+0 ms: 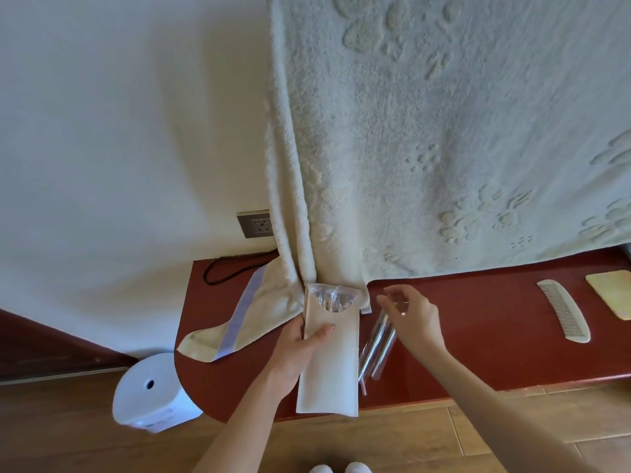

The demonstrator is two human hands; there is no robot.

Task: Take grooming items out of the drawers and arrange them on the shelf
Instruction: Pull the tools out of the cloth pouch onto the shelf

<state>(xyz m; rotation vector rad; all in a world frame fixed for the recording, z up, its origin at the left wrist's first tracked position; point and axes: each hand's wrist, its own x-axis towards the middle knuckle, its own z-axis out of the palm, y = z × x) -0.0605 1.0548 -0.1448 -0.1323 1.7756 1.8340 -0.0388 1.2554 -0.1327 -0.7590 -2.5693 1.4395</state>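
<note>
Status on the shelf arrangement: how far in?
Partway. Done: a comb and a flat yellow item lie on the red shelf. In hand: the left hand grips a paper sleeve with a plastic-wrapped item inside; the right hand appears to pinch a clear packet over the shelf. Left: setting both down. The drawers are out of view, so what else remains can't be judged.

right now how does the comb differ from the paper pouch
The comb lies flat on the red shelf, untouched; the paper pouch is gripped by the left hand, over the shelf's front edge. The comb is bare, with fine teeth along a curved back; the paper pouch is a plain rectangle with clear wrapping poking from its top. Both are pale.
</note>
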